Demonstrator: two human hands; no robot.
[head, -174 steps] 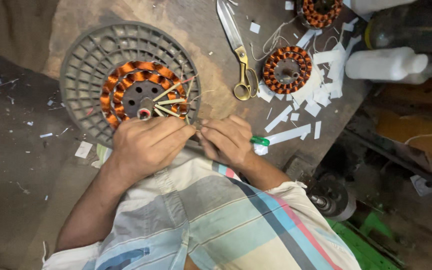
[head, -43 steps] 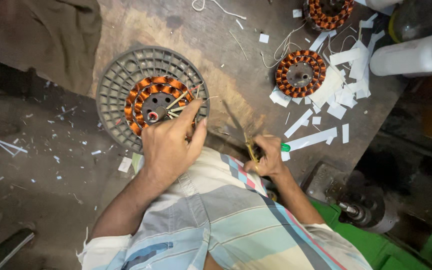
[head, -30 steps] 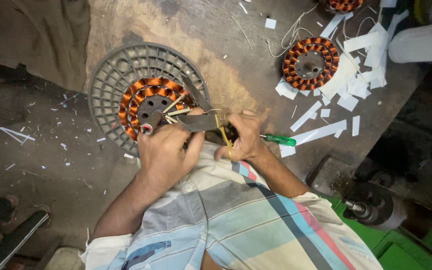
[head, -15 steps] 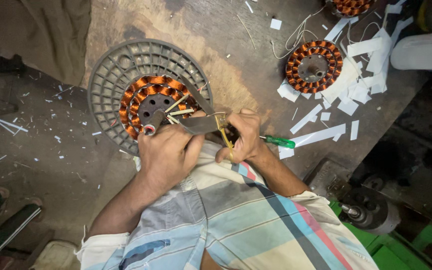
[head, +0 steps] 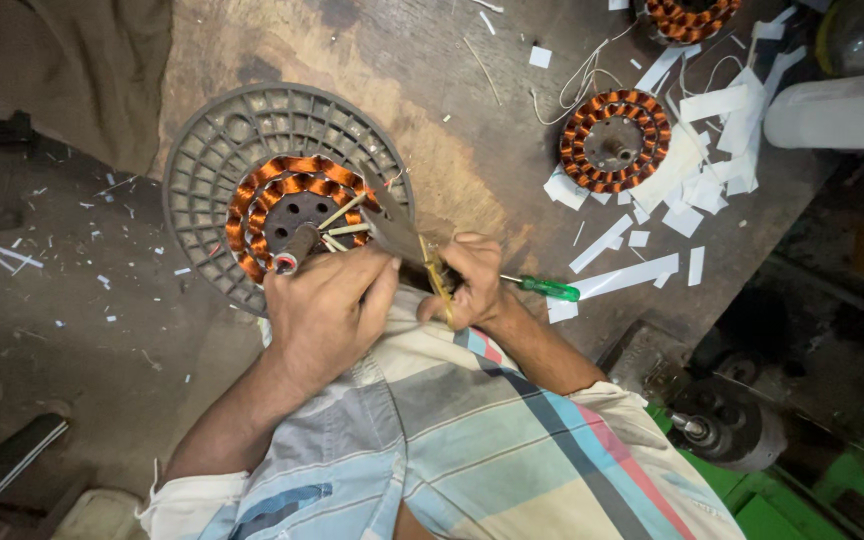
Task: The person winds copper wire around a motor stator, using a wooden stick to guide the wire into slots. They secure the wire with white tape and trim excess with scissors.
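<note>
Resting at the centre of the frame, the left hand (head: 327, 310) is curled over the near edge of a copper-wound stator (head: 297, 225), its fingers closed on the pale leads there; whether anything is pinched cannot be told. The stator is seated in a round grey grille (head: 252, 130) at the upper left of a worn wooden bench (head: 432, 100). Just right of it, the right hand (head: 467, 285) is clamped on yellow-handled scissors (head: 407, 245), whose blades are pointed at the leads. A green-handled screwdriver (head: 547, 288) is laid beside that hand. A second stator (head: 614, 140) is seen at the upper right among white paper strips (head: 692, 180), with a third (head: 692, 15) cut by the top edge and a white bottle (head: 837, 110) at the far right. The dark floor (head: 52, 290) on the left is littered with paper scraps; green machinery (head: 782, 500) is seen at the lower right
</note>
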